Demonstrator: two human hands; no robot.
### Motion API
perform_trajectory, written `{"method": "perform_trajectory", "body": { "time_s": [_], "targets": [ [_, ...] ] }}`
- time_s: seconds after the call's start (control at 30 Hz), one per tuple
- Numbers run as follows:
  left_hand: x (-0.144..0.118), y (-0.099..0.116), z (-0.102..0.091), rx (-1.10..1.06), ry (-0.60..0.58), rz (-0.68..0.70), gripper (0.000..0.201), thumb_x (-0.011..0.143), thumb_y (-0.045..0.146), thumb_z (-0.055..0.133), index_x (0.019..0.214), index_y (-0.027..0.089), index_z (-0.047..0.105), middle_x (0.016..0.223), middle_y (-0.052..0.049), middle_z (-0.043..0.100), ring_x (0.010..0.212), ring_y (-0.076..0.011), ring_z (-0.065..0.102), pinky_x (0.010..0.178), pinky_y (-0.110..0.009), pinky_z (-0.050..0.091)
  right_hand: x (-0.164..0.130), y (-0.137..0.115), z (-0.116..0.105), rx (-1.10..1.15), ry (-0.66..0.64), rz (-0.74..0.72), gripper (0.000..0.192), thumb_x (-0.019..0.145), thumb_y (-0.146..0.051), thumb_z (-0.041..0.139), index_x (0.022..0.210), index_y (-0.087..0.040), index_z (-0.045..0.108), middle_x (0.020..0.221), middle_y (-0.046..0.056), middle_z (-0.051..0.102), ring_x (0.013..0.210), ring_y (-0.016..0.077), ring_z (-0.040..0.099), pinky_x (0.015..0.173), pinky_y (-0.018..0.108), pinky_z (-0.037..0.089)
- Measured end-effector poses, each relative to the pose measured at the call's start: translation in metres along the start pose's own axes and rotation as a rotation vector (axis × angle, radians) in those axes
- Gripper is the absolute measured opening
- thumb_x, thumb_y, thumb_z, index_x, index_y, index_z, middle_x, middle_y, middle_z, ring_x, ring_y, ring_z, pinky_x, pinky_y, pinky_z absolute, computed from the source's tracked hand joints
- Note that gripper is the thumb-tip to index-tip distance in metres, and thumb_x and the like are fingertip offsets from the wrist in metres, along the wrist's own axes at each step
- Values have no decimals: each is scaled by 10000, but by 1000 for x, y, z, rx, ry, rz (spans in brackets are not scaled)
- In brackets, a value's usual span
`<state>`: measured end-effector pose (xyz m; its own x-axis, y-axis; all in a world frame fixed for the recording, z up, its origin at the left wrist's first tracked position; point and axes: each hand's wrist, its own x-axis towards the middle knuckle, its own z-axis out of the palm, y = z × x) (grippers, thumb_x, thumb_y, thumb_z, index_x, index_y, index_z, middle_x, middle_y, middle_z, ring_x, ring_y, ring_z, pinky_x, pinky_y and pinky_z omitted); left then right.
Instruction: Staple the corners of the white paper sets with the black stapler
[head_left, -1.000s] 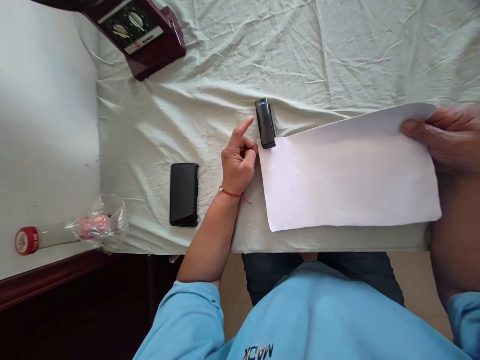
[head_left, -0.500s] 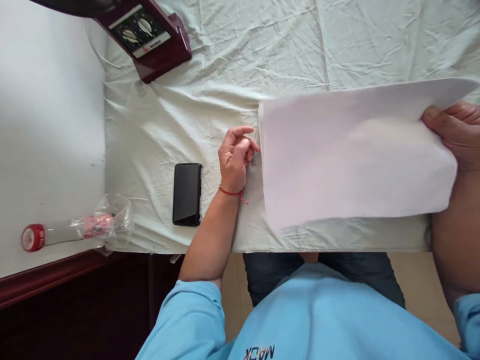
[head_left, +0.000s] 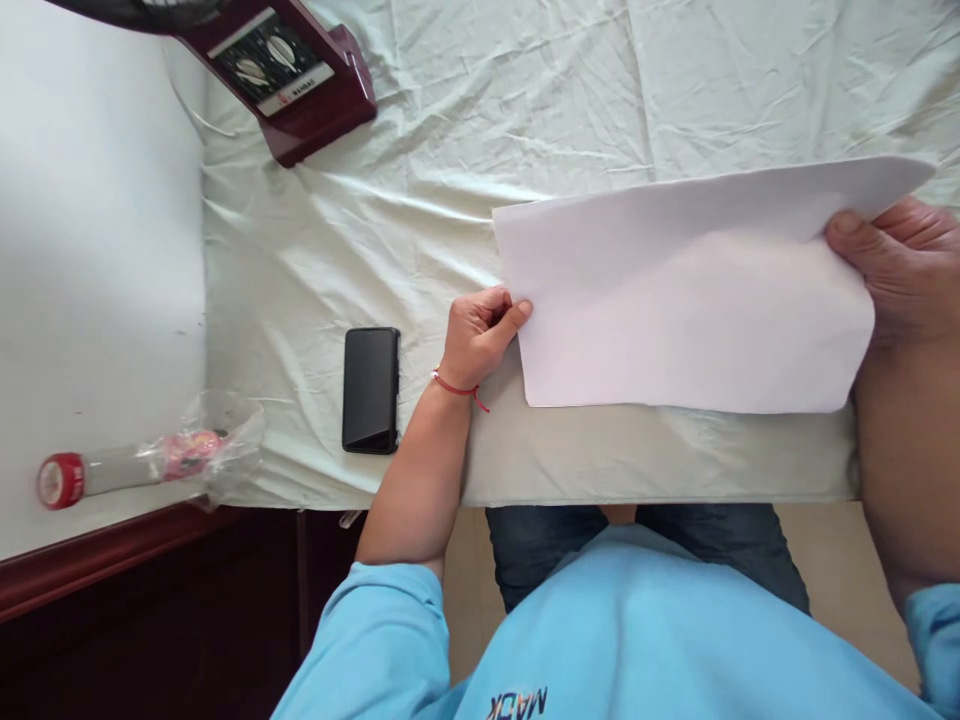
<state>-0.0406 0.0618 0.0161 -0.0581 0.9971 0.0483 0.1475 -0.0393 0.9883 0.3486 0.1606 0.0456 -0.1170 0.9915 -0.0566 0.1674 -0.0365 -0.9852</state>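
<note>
A wide white sheet of paper (head_left: 675,300) is held between my two hands above the cloth-covered table. My left hand (head_left: 484,328), a red string round its wrist, pinches the left edge with the thumb on top and the fingers underneath. At the other end my right hand (head_left: 900,265) grips the paper, its thumb pressed on the upper face. The sheet bends upward near that thumb, and its far right corner curls. Whether more than one sheet is in my hands I cannot tell.
Left of my left forearm lies a black phone (head_left: 371,390). A dark red stand with a picture panel (head_left: 319,90) is at the upper left. By the wall lies a clear tube with a red cap (head_left: 64,480) and plastic wrapping. A wrinkled pale cloth (head_left: 480,120) covers the table.
My left hand has gone from loose beside the paper to pinching its left edge. The sheet has shifted slightly left, and its near edge has moved away from my body.
</note>
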Motion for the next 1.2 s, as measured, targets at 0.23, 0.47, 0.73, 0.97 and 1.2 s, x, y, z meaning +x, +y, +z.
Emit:
{"method": "perform_trajectory", "body": {
  "time_s": [0.23,0.47,0.73,0.97,1.2],
  "targets": [
    [3,0,2,31,179,51,721,887,752,809,630,201,423,613,49,267,585,-84,212,538,-321,172,-7,-11,15,137,-107,-16,528,808,-557,747,1197,-212,660,1353,82,563,1132,237,649,880,375,562],
    [1,0,3,-32,151,22,666,950,706,769,620,206,477,547,44,347,513,-80,285,487,-311,186,-6,-3,17,75,6,30,405,791,-484,787,1047,-186,689,1180,42,644,957,133,653,895,302,560],
    [1,-6,-3,-51,109,29,682,855,648,900,606,199,450,557,51,369,535,-72,296,512,-294,206,-4,-4,16,34,9,29,497,791,-524,777,1171,-217,683,1194,35,646,907,124,649,921,327,564],
    [2,-7,-3,-147,142,22,610,912,665,830,627,209,543,537,48,357,482,-67,263,474,-290,175,-4,-3,10,5,0,97,496,753,-557,794,1082,-197,702,1123,44,665,845,97,645,767,222,553],
    [4,1,-4,-261,117,-56,336,824,473,813,676,217,654,566,32,394,487,-82,298,442,-270,219,-9,-8,3,25,-23,153,452,726,-524,823,1007,-190,705,1080,50,671,795,95,640,709,213,546]
  ]
}}
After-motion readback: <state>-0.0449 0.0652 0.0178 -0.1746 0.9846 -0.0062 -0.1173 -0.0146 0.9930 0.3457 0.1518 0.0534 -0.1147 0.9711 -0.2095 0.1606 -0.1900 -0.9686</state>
